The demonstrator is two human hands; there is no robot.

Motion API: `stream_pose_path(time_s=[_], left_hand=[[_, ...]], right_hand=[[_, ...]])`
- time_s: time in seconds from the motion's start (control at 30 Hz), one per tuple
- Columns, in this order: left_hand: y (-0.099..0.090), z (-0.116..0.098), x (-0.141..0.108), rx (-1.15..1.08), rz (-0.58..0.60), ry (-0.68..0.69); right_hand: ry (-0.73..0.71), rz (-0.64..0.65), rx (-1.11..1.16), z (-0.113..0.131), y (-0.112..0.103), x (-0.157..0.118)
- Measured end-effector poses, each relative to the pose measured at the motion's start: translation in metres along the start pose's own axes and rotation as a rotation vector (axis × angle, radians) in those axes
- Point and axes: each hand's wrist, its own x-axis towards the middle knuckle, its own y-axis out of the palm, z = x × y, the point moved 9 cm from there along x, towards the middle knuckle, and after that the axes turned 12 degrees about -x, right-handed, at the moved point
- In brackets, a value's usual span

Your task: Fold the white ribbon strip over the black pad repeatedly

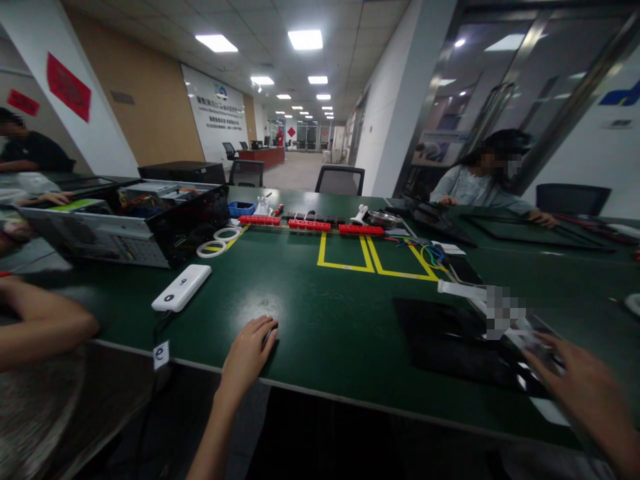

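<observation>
My left hand (253, 343) rests on the green table near its front edge. Its fingers are curled, with a small dark patch or object between thumb and fingertips that I cannot make out. On the right, my right hand (575, 373) is blurred, its fingers bent around a pale, shiny item (530, 333) whose kind is unclear. Under and beside that item lies a flat black sheet or bag (430, 333). A white box marked 9 (183, 288), with a dark cable, lies left of my left hand.
An open computer case (100, 233) stands at left. Red slotted strips (309, 225), white rings (211, 249), a blue tray (241, 209) and coloured wires (433, 255) lie around yellow tape outlines (347, 268). A neighbour's arm (45, 320) is at left; another person (480, 177) sits opposite.
</observation>
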Motion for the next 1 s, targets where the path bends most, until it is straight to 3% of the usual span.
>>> stream_pose_path(time_s=[0.1,0.2,0.4,0.5,0.77,0.9,1.0], left_hand=[[0.0,-0.002,0.001,0.0,0.008,-0.002],[-0.001,-0.002,0.001,-0.013,0.006,0.0],[-0.002,-0.003,0.0,-0.012,-0.004,-0.006],[-0.001,-0.004,0.0,-0.017,-0.009,0.0],[0.003,-0.005,0.002,0.044,0.031,0.036],[0.01,-0.025,-0.002,0.037,0.11,0.086],[0.025,-0.044,-0.01,0.004,0.237,0.145]], right_hand=[[-0.288,-0.082,-0.169,0.05,0.002,-0.015],[-0.472,-0.119,-0.225,0.089,0.009,-0.026],[-0.611,0.034,-0.083,0.126,0.038,-0.029],[-0.621,0.092,0.015,0.151,0.04,-0.035],[-0.723,0.138,0.186,0.281,-0.005,-0.09],[-0.723,0.161,0.203,0.333,-0.019,-0.11],[-0.706,0.158,0.22,0.355,-0.023,-0.115]])
